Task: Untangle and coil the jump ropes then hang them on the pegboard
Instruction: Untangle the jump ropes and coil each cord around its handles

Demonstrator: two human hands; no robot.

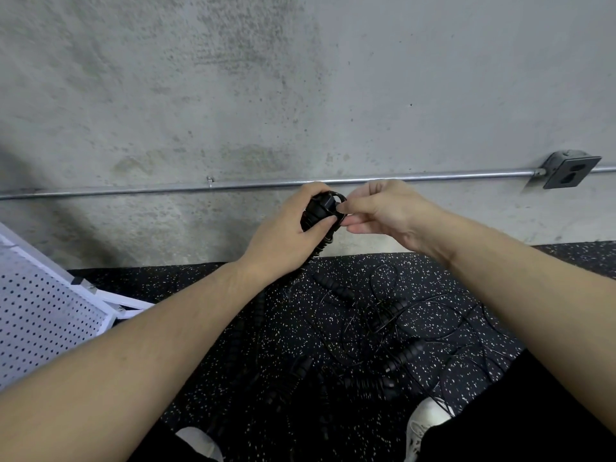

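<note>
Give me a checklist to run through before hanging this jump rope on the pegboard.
1. Left hand grips the handles: ok.
2. Right hand pinches the cord loop at the handle top: ok.
3. Held rope fully coiled: cannot tell, hands hide it.
4. Held rope free of the tangled ropes on the floor: cannot tell.
5. Pegboard within reach at left: ok.
6. Pegs on it: cannot tell.

A black rubber floor (213, 331) flecked with white is filling the lower half of the frame. A tangle of black jump ropes (376, 331) is lying on it at lower centre, ribbed handles among thin loops. A white pegboard (43, 315) is resting at lower left.
</note>
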